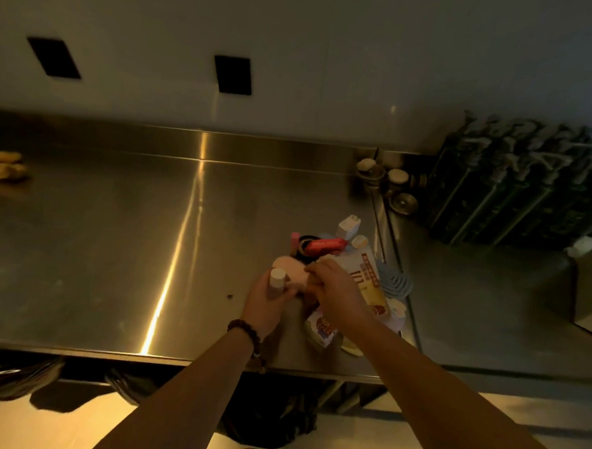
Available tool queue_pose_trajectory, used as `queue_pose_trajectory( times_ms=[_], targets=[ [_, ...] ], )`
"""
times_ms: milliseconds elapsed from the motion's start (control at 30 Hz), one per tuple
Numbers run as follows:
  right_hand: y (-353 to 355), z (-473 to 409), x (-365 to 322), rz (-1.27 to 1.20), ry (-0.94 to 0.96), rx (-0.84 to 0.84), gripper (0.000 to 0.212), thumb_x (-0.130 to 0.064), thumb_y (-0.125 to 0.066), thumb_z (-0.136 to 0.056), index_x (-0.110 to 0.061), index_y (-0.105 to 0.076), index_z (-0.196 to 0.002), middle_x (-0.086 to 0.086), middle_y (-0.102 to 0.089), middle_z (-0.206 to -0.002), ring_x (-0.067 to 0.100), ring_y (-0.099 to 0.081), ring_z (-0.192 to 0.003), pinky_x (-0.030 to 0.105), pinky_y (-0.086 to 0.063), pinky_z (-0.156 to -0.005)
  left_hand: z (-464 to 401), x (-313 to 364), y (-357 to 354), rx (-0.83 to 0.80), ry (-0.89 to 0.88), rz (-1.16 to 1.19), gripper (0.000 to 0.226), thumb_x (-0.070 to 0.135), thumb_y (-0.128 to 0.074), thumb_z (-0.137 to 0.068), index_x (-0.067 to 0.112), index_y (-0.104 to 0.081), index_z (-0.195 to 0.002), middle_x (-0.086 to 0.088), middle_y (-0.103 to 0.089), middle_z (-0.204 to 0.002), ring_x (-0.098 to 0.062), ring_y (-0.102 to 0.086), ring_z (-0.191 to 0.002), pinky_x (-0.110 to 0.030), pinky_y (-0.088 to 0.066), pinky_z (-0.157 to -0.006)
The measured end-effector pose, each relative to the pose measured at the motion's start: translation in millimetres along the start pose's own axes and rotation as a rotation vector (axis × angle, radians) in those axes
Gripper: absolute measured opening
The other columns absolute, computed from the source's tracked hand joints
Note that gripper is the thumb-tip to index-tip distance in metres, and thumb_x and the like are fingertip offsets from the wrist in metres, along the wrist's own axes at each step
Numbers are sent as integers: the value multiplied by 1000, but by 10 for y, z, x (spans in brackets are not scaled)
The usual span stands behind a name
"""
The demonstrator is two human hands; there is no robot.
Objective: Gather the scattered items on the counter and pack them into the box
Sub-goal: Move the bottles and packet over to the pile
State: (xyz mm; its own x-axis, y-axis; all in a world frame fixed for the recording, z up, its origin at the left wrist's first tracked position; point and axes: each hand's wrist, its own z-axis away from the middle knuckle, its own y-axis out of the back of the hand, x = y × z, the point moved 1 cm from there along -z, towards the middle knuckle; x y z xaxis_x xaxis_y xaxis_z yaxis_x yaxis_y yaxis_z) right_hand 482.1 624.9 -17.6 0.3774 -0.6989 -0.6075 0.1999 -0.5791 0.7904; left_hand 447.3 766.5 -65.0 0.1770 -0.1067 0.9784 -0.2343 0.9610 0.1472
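My left hand point(266, 303) grips a small bottle with a pale round cap point(277, 282), held upright near the counter's right side. My right hand point(339, 292) reaches over a heap of small items, its fingertips pinching a pink soft object point(290, 270). In the heap lie a red packet point(324, 245), a white charger plug point(348, 226), a white and yellow printed carton point(370, 276), a blue-and-white snack pack point(321, 328) and a grey slotted piece point(396, 281). No box can be made out; my right hand hides the middle of the heap.
The steel counter point(115, 249) stretches left, with a yellow cloth point(2, 169) at its far left edge. Three round lidded jars point(389, 184) stand at the back right. A dark rack of bottles point(529, 188) fills the right. Black bags point(22, 378) hang under the counter.
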Motion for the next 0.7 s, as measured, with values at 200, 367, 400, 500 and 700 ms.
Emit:
queue_pose_trajectory(
  times_ms=[200, 367, 400, 500, 700],
  targets=[
    [-76, -18, 67, 100, -42, -140, 26, -8, -48, -92, -10, -57, -116, 9, -54, -118, 22, -53, -101, 33, -46, -86, -78, -74, -154, 4, -17, 39, 24, 5, -62, -85, 27, -57, -94, 11, -62, -92, -1, -58, -84, -9, -44, -63],
    [-124, -1, 101, 58, 0, -99, 27, -8, -50, -90, -11, -60, -115, 10, -56, -116, 24, -53, -104, 37, -45, -89, -129, -192, -242, 18, -74, -27, 27, 6, -61, -84, 31, -55, -86, 6, -62, -90, -12, -58, -85, -16, -44, -68],
    [-124, -4, 112, 62, 9, -101, 28, -9, -51, -90, -11, -59, -116, 10, -56, -117, 25, -53, -105, 36, -44, -89, -125, -205, -232, 13, -81, -31, 27, 6, -63, -83, 31, -55, -90, 7, -62, -92, -9, -58, -87, -16, -44, -70],
    [-137, 17, 161, 57, 1, -99, 35, -14, -57, -88, -12, -54, -123, 8, -53, -123, 23, -52, -108, 34, -44, -90, -78, -254, -154, -6, -87, -38, 38, 9, -69, -79, 23, -52, -110, 12, -55, -105, 1, -54, -93, -16, -43, -75],
    [-131, 83, 228, 57, 6, -100, 40, -11, -62, -84, -15, -53, -123, 6, -53, -123, 21, -51, -109, 36, -45, -92, 60, -370, 5, 47, -91, -284, 40, 22, -67, -82, 25, -51, -118, 8, -48, -112, -7, -51, -97, -24, -46, -83]
  ],
)
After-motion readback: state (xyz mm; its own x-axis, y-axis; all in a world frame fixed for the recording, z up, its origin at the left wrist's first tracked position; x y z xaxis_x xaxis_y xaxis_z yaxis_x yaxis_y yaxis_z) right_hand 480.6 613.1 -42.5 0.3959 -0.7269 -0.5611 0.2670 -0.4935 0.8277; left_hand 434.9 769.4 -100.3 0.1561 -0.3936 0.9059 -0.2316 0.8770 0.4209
